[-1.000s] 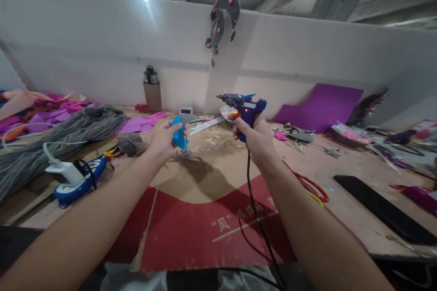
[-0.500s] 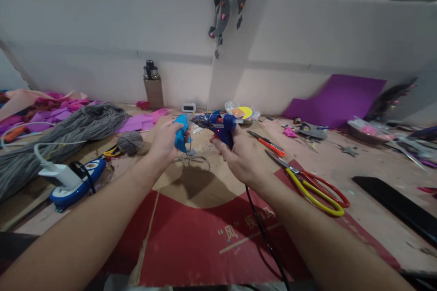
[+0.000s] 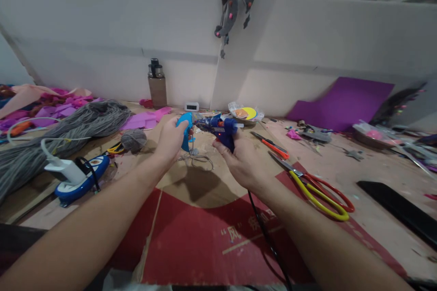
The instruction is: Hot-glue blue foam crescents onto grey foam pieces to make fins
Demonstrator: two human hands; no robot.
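Observation:
My left hand [image 3: 171, 138] pinches a curved blue felt piece [image 3: 186, 132] above the cardboard. Wrapped around the handle of a blue hot glue gun [image 3: 223, 128], my right hand [image 3: 241, 154] points its nozzle left at the felt. Whether the nozzle touches the felt I cannot tell. A glue stick [image 3: 240, 125] pokes out of the gun's back, and a small red light glows on its side. Thin grey cord [image 3: 200, 160] hangs or lies in loops below the felt. The gun's black cable [image 3: 264, 227] runs down over the cardboard [image 3: 191, 241].
Right of my hands lie an orange utility knife [image 3: 273, 145], scissors [image 3: 314, 191] with red and yellow handles, and a black phone-like slab [image 3: 396, 209]. On the left are a blue power strip [image 3: 82, 179], grey yarn [image 3: 85, 127] and a yarn ball [image 3: 134, 139]. A bottle [image 3: 157, 86] stands behind.
The blue felt has turned in my left hand, showing more of its curved shape. The glue gun has tilted slightly, its glue stick end now visible. The whole view has shifted a little.

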